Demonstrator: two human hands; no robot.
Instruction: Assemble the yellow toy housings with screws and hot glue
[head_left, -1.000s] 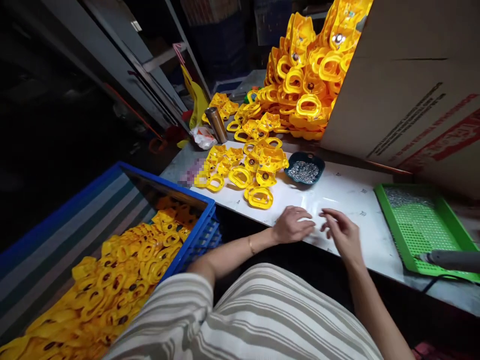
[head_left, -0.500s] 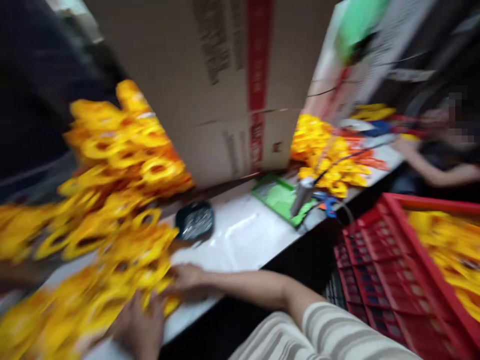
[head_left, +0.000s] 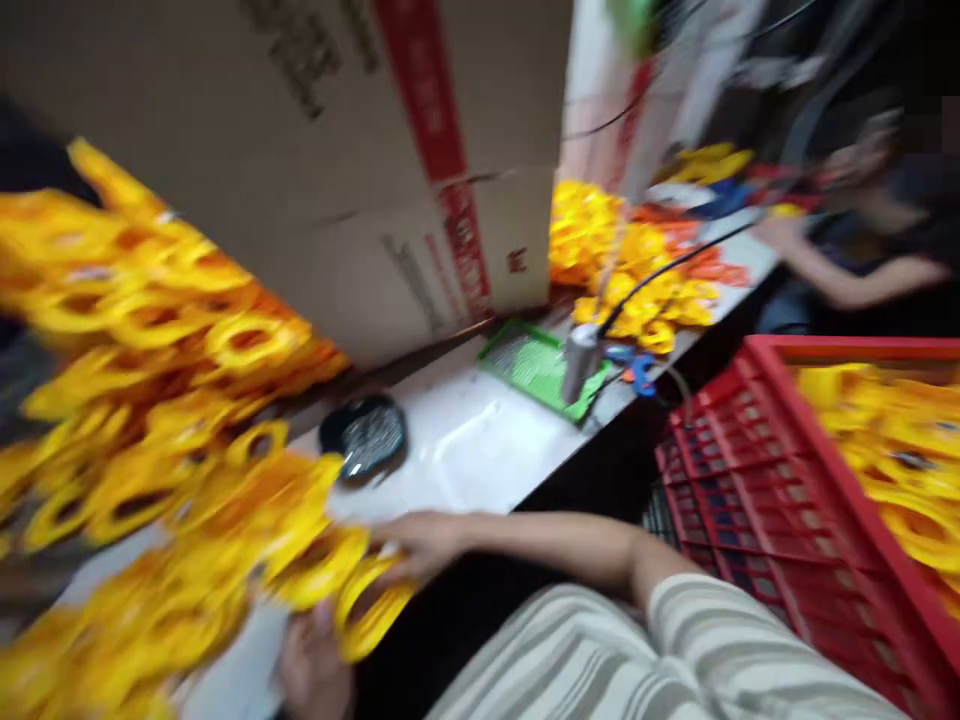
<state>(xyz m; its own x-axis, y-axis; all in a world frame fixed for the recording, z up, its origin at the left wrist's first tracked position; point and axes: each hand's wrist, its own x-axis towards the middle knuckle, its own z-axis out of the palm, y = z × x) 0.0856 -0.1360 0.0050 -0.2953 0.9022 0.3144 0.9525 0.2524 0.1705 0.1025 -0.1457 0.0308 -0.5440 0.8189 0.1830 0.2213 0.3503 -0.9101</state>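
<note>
Many yellow ring-shaped parts cover the near left of the white table. My right hand has its fingers round the right end of a row of these yellow parts, at the table's front edge. Below the same row is my left hand, against its underside; its fingers are blurred and partly hidden behind the parts. A taller heap of yellow parts stands behind, at the left.
A dark dish and a green tray with a grey tool lie on the table. Cardboard stands behind. A red crate of yellow parts is at the right. Another person's arm is at the far right.
The view has swung to the right. Both hands have moved rightward over the table's front edge, with several yellow parts now between them, drawn apart from the near pile.
</note>
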